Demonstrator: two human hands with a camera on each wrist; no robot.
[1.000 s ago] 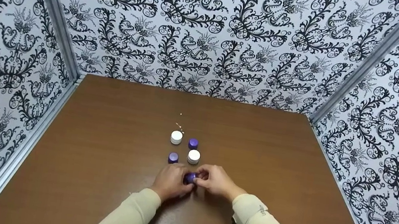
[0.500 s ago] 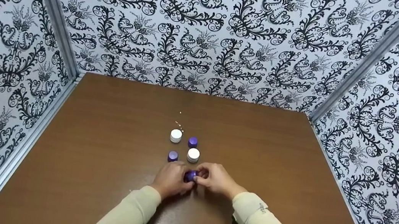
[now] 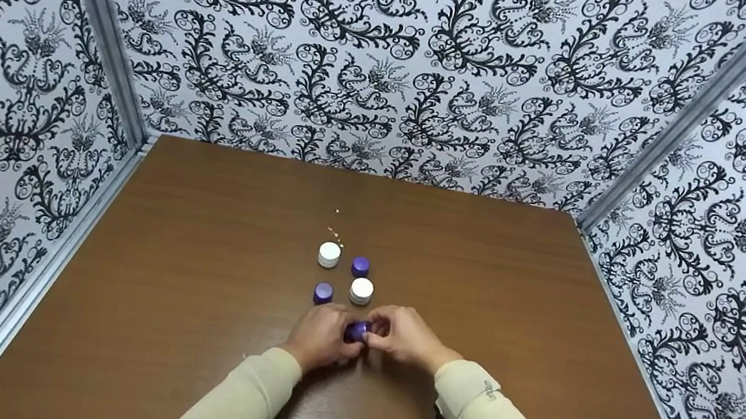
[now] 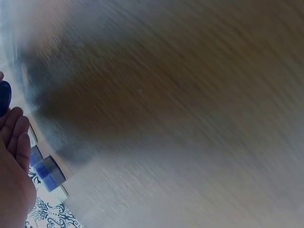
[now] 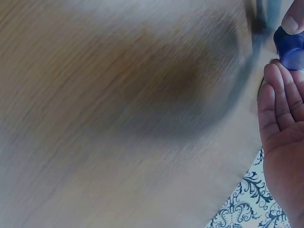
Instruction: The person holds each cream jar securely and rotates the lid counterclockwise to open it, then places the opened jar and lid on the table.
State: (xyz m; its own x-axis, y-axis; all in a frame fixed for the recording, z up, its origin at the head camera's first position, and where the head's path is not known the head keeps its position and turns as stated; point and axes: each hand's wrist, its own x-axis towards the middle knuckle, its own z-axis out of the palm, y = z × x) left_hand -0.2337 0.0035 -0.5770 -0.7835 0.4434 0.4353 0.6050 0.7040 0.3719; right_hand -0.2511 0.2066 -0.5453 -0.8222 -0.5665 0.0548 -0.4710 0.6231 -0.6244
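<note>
Both hands meet at a small round purple jar [image 3: 358,331] close over the table in the head view. My left hand [image 3: 322,336] grips its left side, with the fingers curled round it. My right hand [image 3: 404,337] pinches the right side between thumb and fingertips. The right wrist view shows the same purple jar [image 5: 290,50] at the fingertips of the right hand [image 5: 287,118]. Only part of the left hand [image 4: 16,156] appears at the edge of the left wrist view. Much of the held jar is hidden behind fingers.
Beyond the hands stand a purple jar [image 3: 324,293], a white jar [image 3: 361,291], another purple jar [image 3: 360,266] and another white jar [image 3: 329,254]. Small pale crumbs [image 3: 336,235] lie behind them on the brown wooden table [image 3: 481,267]. Patterned walls [image 3: 378,59] enclose the table's back and sides.
</note>
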